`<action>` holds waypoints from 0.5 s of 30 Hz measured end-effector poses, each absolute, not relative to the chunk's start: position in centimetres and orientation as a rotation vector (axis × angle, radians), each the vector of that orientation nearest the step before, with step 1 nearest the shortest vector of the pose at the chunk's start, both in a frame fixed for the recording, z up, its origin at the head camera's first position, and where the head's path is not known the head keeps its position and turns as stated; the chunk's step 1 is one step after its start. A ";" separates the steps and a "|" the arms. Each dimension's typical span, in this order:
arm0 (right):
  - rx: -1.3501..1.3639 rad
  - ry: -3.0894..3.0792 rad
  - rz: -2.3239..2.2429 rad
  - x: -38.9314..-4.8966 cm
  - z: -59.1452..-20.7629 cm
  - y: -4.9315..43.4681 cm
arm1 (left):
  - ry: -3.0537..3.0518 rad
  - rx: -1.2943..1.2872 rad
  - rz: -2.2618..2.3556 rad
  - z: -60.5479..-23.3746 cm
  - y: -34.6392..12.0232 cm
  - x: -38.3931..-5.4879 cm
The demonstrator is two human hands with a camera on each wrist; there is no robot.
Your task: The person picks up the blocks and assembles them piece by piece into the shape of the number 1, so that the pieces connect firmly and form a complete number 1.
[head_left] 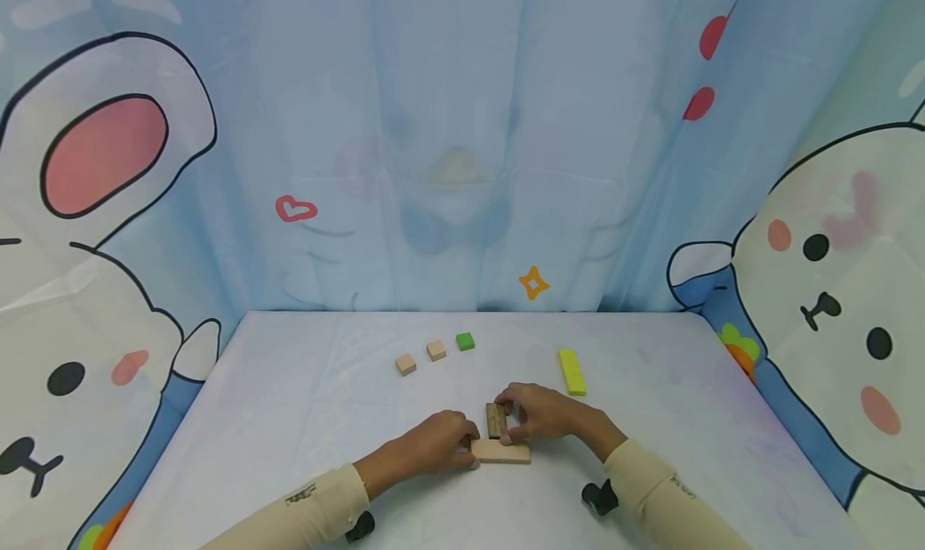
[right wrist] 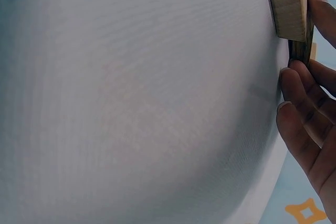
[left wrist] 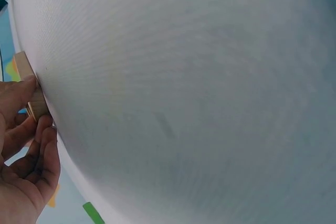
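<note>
My left hand [head_left: 438, 442] pinches the left end of a long pale wooden block [head_left: 504, 452], which lies crosswise on the table. Just behind that block is a shorter dark brown wooden block [head_left: 495, 418], its near end against or very close to the pale one. The right hand [head_left: 542, 411] holds the brown block from its right side, between thumb and fingers. In the left wrist view, thumb and fingers are on the end of the pale block [left wrist: 39, 103]. Seen from the right wrist, the pale block [right wrist: 290, 9] partly hides the brown block [right wrist: 300, 51].
Two small pale wooden cubes [head_left: 406, 364] and a green block [head_left: 466, 341] lie at the back of the white-covered table [head_left: 289, 421]. A long yellow block [head_left: 572, 372] lies behind the right hand. Cartoon-printed curtains [head_left: 448, 132] stand around the table.
</note>
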State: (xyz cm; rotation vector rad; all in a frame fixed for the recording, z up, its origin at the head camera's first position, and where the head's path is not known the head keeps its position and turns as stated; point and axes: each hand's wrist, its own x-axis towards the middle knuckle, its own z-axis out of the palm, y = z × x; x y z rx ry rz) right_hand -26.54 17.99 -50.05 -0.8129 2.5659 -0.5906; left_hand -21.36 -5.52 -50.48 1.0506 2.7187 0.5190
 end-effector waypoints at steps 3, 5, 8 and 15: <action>-0.820 2.566 -0.590 -26.5 -50.0 18.0 | 2.716 1.042 0.525 -50.5 -5.5 -21.4; -0.825 2.567 -0.591 -26.5 -50.1 18.0 | 2.715 1.035 0.529 -50.5 -5.5 -21.4; -0.833 2.574 -0.582 -26.6 -50.1 18.0 | 2.715 1.028 0.539 -50.6 -5.5 -21.4; -0.851 2.568 -0.603 -26.6 -50.2 18.1 | 2.719 1.030 0.537 -50.6 -5.4 -21.4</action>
